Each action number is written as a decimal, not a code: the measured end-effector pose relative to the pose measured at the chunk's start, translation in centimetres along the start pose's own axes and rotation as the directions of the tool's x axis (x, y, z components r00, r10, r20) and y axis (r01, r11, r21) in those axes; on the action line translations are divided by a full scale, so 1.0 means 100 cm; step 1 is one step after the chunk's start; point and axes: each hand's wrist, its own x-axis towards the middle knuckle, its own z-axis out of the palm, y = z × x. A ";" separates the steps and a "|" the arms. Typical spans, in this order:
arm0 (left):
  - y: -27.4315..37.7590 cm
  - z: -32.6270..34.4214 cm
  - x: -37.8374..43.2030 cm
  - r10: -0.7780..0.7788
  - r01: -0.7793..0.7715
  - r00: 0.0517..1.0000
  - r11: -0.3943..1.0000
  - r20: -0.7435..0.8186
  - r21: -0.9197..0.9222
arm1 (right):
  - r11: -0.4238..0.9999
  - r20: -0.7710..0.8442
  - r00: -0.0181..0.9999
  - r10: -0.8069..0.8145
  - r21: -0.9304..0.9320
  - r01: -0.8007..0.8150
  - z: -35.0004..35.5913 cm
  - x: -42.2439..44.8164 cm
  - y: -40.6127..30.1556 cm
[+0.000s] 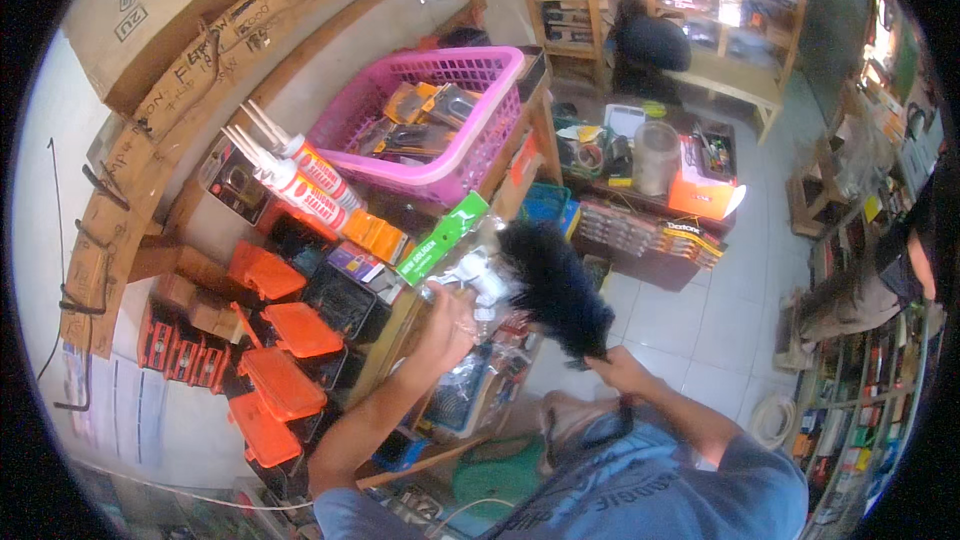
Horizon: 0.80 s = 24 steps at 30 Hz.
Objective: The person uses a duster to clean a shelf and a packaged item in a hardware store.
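A clear plastic packet [480, 274] with white parts inside and a printed green header card [444, 240] is held up in my left hand [450, 326]. My right hand [621, 373] grips the lower end of a black fluffy duster [559, 292], which is blurred. The duster's upper part lies right beside the packet, and I cannot tell whether they touch. Behind the packet is a wooden shelf edge [394, 322]. Just beyond the card, small orange boxes [373, 236] stand by silicone sealant tubes [319, 199].
A pink plastic basket [472, 172] holds packaged tools [420, 124]. Several orange-lidded boxes [281, 382] stand at left. A low brown stand [652, 255] carries an orange box [701, 191]. At right, a person [862, 300] is near stocked shelves [847, 420]. A green stool [495, 472] is below.
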 end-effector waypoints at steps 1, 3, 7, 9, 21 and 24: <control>-0.003 -0.015 0.000 -0.020 0.020 1.000 0.999 -0.001 0.048 | 0.990 0.013 0.996 -0.091 -0.106 0.092 -0.006 -0.006 -0.010; 0.009 0.017 -0.013 -0.057 0.047 0.997 0.984 0.050 0.173 | 0.915 0.078 0.954 -0.290 -0.269 0.300 -0.013 -0.002 0.000; 0.001 0.003 -0.004 -0.049 0.059 0.996 0.990 -0.077 0.126 | 0.997 0.011 1.000 0.024 -0.072 -0.023 -0.001 -0.004 0.016; 0.000 -0.011 -0.004 -0.094 0.094 0.996 0.994 -0.005 0.060 | 0.943 0.009 0.954 -0.301 -0.144 0.299 0.000 -0.004 0.020; 0.002 0.007 -0.011 -0.143 0.196 0.971 0.934 -0.189 0.300 | 0.998 -0.072 0.996 0.049 -0.044 -0.052 -0.020 -0.043 -0.033; -0.002 0.001 -0.011 -0.168 0.221 0.968 0.926 -0.188 0.306 | 0.986 -0.101 0.981 -0.168 -0.030 0.166 -0.014 -0.035 -0.013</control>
